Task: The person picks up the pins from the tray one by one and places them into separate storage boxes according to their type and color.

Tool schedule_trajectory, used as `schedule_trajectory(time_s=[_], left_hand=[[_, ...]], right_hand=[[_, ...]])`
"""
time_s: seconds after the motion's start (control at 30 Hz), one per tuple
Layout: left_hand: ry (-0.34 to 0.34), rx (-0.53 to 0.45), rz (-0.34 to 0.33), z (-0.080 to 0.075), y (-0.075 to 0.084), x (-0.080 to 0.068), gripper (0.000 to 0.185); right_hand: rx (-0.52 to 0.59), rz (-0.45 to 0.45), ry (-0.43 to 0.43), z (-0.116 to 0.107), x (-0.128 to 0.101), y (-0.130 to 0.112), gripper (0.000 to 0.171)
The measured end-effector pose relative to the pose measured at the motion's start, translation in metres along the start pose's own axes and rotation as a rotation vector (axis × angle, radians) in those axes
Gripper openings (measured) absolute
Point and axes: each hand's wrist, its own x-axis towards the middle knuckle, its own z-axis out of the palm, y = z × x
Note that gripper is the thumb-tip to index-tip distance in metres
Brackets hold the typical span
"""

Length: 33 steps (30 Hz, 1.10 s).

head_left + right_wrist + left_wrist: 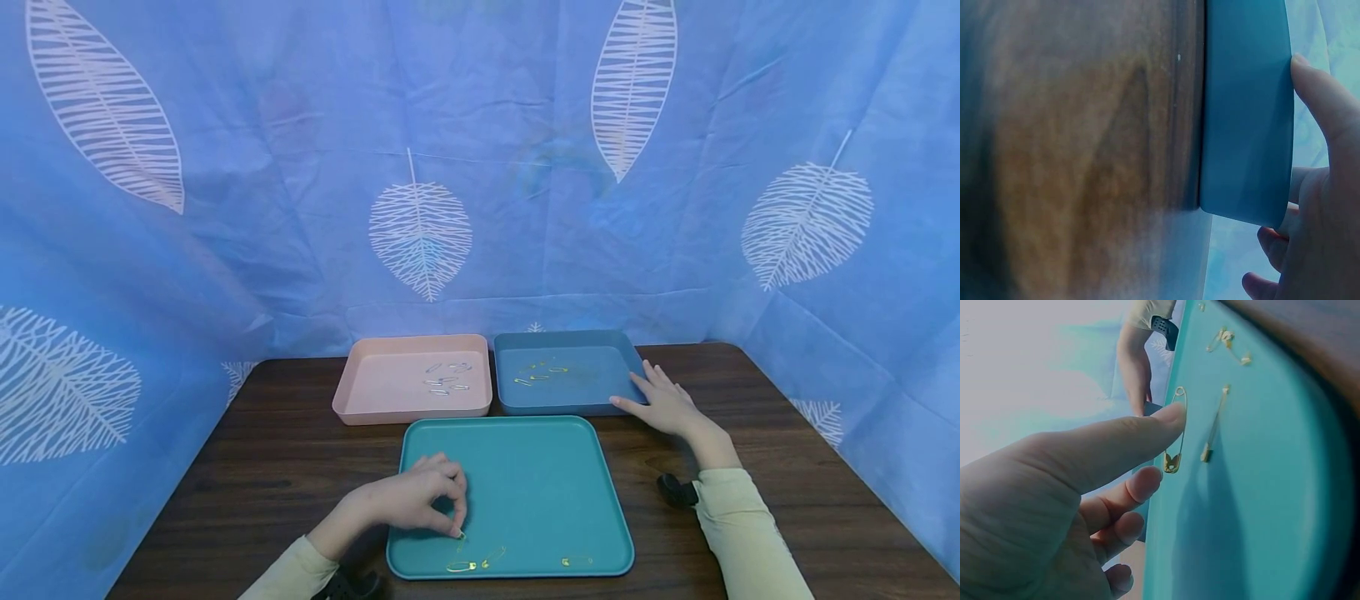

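Observation:
Between thumb and fingertip, my left hand (426, 495) pinches a gold safety pin (1172, 464), low over the teal tray (536, 483). In the left wrist view the pin stands nearly upright, its coil end showing above the thumb. More gold safety pins (461, 567) lie along the tray's near edge, and one of them (1214, 428) is just beside the pinched pin in that view. My right hand (667, 404) rests on the right rim of the blue tray (600, 379), fingers spread and thumb on the edge (1292, 69).
Several gold pins (540, 373) lie inside the blue tray. To its left, a pink tray (382, 383) holds several silver safety pins (446, 382). All three trays stand close together on a dark wooden table (285, 467), with a blue leaf-patterned cloth (495, 233) behind.

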Motion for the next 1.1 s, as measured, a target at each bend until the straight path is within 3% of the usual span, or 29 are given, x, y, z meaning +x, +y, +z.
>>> schedule_trajectory(time_s=[0.5,0.8,1.1], left_hand=[[0.051,0.051,0.023,-0.013,0.003,0.026,0.012],[0.124,0.070,0.080,-0.023,0.005,0.049,0.010],[0.149,0.107,0.072,-0.032,0.005,0.078,0.009]], right_hand=[[-0.003,-0.004,0.005,0.006,0.001,0.004,0.090],[-0.011,-0.006,0.013,0.006,0.002,0.004,0.089],[-0.011,0.000,0.015,0.005,0.003,0.004,0.090]])
